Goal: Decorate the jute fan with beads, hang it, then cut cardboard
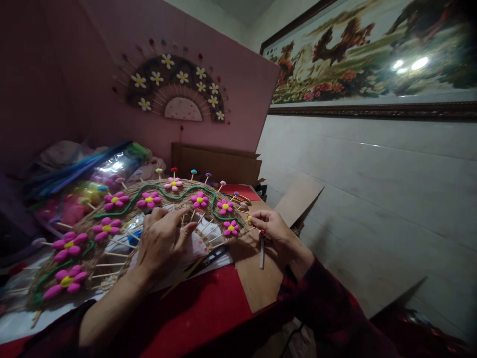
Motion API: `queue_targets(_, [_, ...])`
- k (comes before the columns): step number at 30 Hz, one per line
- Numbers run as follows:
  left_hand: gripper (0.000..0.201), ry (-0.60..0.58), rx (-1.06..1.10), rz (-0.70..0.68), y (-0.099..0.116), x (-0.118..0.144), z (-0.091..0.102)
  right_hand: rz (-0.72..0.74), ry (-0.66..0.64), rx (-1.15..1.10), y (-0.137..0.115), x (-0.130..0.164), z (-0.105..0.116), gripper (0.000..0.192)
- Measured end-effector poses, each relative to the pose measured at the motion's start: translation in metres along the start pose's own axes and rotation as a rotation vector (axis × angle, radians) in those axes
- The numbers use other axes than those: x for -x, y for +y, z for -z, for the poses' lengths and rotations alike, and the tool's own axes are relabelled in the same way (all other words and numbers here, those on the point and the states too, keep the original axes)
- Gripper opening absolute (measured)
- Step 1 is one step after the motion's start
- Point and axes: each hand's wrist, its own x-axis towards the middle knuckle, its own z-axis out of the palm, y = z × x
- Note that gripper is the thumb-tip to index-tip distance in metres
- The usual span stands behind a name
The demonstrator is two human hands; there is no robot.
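The fan-shaped woven craft piece (122,223), decorated with pink flowers (69,244) and a green cord (179,195), lies flat on the red worktop (208,303). The left hand (162,241) presses down on its centre, fingers spread. The right hand (272,229) pinches a stick tip (249,218) at the piece's right edge, above a cardboard sheet (257,283).

No text, label, brand or number can be read anywhere: nothing legible on the fan-shaped craft piece (122,219), the framed painting (372,54) or the cardboard (257,278).
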Motion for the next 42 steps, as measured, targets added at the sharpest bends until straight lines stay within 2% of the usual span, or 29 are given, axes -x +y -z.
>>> queue_targets(9, [0.047,0.009,0.013,-0.005,-0.001,0.000,0.001,-0.052,0.029,0.012,-0.007,0.007,-0.002,0.030])
queue_targets(19, [0.047,0.009,0.010,-0.009,0.002,0.000,0.002,-0.029,0.012,0.012,-0.007,0.008,-0.003,0.029])
queue_targets(32, [0.045,0.050,0.014,-0.043,0.000,0.000,0.001,-0.123,0.044,-0.075,-0.014,0.010,-0.009,0.032])
queue_targets(42, [0.045,0.063,0.013,-0.047,-0.001,0.000,-0.001,-0.135,0.056,-0.064,-0.010,0.008,-0.009,0.033])
